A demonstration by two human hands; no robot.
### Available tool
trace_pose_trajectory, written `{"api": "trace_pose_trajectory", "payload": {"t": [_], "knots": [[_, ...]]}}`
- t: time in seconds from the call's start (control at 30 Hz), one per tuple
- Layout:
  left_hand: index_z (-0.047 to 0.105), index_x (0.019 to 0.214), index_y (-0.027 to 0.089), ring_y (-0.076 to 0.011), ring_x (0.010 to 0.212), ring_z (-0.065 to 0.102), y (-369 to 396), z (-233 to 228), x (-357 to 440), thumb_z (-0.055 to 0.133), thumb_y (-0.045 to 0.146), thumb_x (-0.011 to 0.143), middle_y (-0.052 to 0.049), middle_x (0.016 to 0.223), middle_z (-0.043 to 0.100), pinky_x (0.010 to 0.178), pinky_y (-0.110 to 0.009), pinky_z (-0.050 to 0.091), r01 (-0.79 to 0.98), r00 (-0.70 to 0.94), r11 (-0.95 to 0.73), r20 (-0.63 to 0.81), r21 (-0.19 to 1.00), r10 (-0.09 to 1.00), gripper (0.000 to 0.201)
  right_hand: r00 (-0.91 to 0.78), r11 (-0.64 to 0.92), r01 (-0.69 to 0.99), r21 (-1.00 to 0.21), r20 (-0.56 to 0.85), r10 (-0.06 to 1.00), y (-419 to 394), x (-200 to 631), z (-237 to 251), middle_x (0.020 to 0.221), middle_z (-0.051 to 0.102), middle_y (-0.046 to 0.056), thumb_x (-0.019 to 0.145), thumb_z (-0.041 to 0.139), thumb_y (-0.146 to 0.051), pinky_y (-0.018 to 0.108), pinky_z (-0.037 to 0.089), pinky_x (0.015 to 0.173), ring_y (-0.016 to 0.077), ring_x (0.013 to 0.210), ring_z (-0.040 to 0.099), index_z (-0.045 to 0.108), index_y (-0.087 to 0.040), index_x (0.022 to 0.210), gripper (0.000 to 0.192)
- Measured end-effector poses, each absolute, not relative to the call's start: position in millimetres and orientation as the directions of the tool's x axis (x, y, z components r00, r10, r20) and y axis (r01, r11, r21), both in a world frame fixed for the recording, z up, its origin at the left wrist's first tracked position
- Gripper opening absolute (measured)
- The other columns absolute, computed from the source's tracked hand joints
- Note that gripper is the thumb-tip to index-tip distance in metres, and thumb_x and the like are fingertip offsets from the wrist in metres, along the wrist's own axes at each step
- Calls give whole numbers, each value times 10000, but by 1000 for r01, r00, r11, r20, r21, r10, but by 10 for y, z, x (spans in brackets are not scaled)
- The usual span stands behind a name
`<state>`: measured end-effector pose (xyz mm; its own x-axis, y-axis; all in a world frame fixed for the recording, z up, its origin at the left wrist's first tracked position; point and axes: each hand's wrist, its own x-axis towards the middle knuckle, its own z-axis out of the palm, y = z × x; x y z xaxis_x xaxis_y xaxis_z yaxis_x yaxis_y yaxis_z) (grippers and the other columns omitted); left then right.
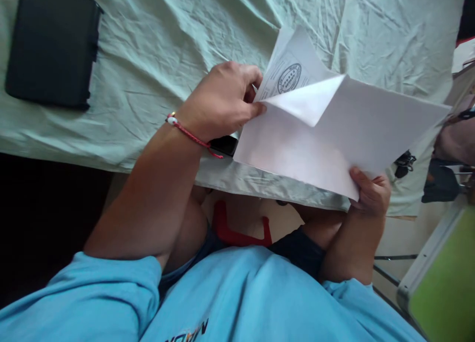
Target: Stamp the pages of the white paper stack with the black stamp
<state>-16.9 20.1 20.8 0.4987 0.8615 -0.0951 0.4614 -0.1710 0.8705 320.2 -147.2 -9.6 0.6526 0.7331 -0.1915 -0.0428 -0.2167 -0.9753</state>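
Our blue shirt (237, 292) fills the foreground, and beyond it our hands grip the paper sheets (334, 134) above the bench edge (260, 181), left hand (222, 102) pinching the folded corner, right hand (371, 193) clamping the near edge.

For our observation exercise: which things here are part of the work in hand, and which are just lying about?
In hand:
left hand, pinching a folded corner
right hand, gripping the lower edge
sheets of paper, one stamped

Lying about:
black case
green cloth
dark phone, under the wrist
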Motion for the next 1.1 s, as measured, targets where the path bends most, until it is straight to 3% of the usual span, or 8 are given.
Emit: {"api": "trace_pose_trajectory", "payload": {"t": [0.1,0.2,0.37,0.43,0.63,0.77,0.9,1.1], "knots": [[737,1046,258,-274,890,707,227,197,-154,707,317,766,-36,934,797,862,-414,547,657,386,-177,-125,733,914,288,631,-233,-49,-971,-211,746,-1472,3203,-103,921,808,44,522,1053,-337,277,665,741,168,796,751,809,-179,873,455],[719,1045,229,-279,885,689,210,213,-113,683,287,775,-61,930,779,856,-419,524,730,410,-223,-154,646,899,279,619,-250,-49,-967,-226,752,-1475,3202,-106,935,817,54,526,1058,-343,253,654,710,158,778,750,822,-174,870,451],[653,1363,180,-319,1004,675,168,214,-93,684,304,835,-87,978,772,939,-458,512,838,364,-192,-261,511,894,543,609,-292,-54,-955,-263,748,-1491,3202,-113,923,821,63,519,1061,-325,245,633,652,152,725,732,821,-163,859,447],[628,1405,194,-346,1037,663,162,211,-93,714,360,837,-89,976,765,963,-492,512,854,332,-163,-276,494,902,598,614,-293,-52,-955,-262,745,-1496,3198,-117,929,821,61,525,1060,-333,251,634,661,154,730,734,818,-165,866,451],[736,1160,181,-440,1164,643,167,237,-61,662,493,881,-199,1247,746,1005,-543,475,896,281,-112,-353,430,892,426,625,-276,-49,-960,-245,741,-1477,3170,-129,960,820,80,530,1061,-369,284,651,698,177,751,750,805,-156,886,486],[754,1060,195,-399,1188,618,166,248,-78,630,560,915,-147,1201,758,1056,-509,421,870,272,-73,-353,487,895,411,615,-264,-62,-963,-245,749,-1452,3127,-123,966,818,81,546,1054,-357,270,646,705,176,779,757,799,-154,899,481],[739,950,204,-322,1035,601,168,251,-107,596,644,921,-118,1020,752,961,-452,445,881,266,-118,-274,457,924,463,629,-221,-103,-970,-236,741,-1434,3061,-102,964,817,70,570,1040,-318,259,655,749,156,789,754,796,-148,911,453],[773,1021,196,-304,973,561,181,278,-136,591,510,923,-107,1042,745,933,-452,446,883,257,-120,-253,454,932,376,602,-203,-139,-969,-245,760,-1385,3019,-115,931,810,37,575,1025,-313,252,650,700,158,788,754,807,-180,909,421]]}}
